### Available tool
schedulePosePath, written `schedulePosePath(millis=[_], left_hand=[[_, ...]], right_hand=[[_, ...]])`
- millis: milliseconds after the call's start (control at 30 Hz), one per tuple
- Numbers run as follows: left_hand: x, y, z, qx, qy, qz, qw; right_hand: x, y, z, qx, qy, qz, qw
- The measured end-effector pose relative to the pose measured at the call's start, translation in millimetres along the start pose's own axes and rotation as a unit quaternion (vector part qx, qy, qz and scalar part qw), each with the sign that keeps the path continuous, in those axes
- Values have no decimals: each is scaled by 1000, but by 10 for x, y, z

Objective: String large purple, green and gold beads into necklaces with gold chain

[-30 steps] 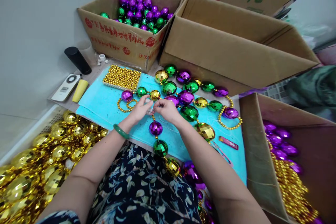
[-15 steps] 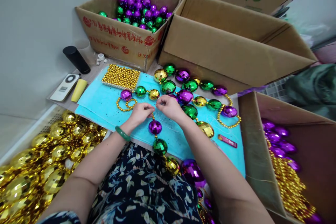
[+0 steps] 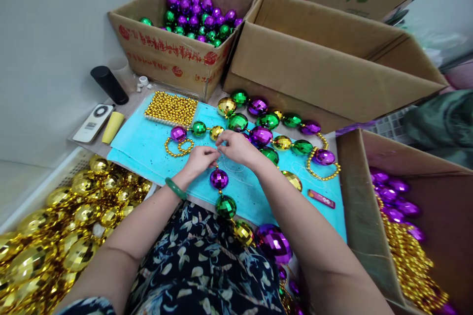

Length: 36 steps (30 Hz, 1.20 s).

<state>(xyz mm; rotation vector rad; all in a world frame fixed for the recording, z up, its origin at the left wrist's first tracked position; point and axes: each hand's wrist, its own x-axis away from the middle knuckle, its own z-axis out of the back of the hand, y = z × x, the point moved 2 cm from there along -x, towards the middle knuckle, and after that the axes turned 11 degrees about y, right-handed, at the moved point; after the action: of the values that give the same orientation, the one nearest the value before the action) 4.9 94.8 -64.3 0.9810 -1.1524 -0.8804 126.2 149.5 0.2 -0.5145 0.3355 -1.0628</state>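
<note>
Step in hand, prob: fine finger work at the top end of the bead strand (image 3: pixel 225 206), which runs from mid-frame down to bottom centre, over the person's lap. L hand (image 3: pixel 200 161), centre, thumb + fingers pinched at that end, just above the top purple bead. R hand (image 3: pixel 236 148) just beside it, fingers curled, tips close together; can't tell if it grips anything, too fine to see. Next move calls for a steady L pinch, w/ R tips precise at the end, I'd say.

Around: tray of small gold beads (image 3: pixel 172 108) left of centre on blue mat (image 3: pixel 136 140); short strand (image 3: pixel 198 129) just above L hand; bigger strands (image 3: pixel 261 136) right of centre, partly behind R hand, so could snag or crowd it. Pink-red stick (image 3: pixel 321 199) at mat's right side, out of the way. Gold baubles (image 3: pixel 33 266) lower left; carton (image 3: pixel 295 74) upper right
</note>
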Motion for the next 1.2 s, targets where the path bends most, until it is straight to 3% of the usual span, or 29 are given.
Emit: schedulePosePath(millis=[100, 233, 333, 600, 1000, 1200], left_hand=[[5, 4, 8, 44, 10, 32, 998], [14, 12, 15, 69, 15, 42, 997], [21, 18, 12, 67, 13, 36, 997], [35, 36, 38, 18, 2, 44, 999], [30, 12, 39, 122, -36, 130, 983], [44, 6, 53, 130, -50, 122, 983]], right_hand=[[3, 113, 38, -19, 28, -50, 998], [48, 197, 5, -32, -3, -93, 995], [81, 184, -59, -31, -21, -88, 995], [107, 108, -112, 8, 12, -87, 996], [414, -176, -207, 104, 12, -97, 990], [507, -127, -262, 83, 20, -78, 993]])
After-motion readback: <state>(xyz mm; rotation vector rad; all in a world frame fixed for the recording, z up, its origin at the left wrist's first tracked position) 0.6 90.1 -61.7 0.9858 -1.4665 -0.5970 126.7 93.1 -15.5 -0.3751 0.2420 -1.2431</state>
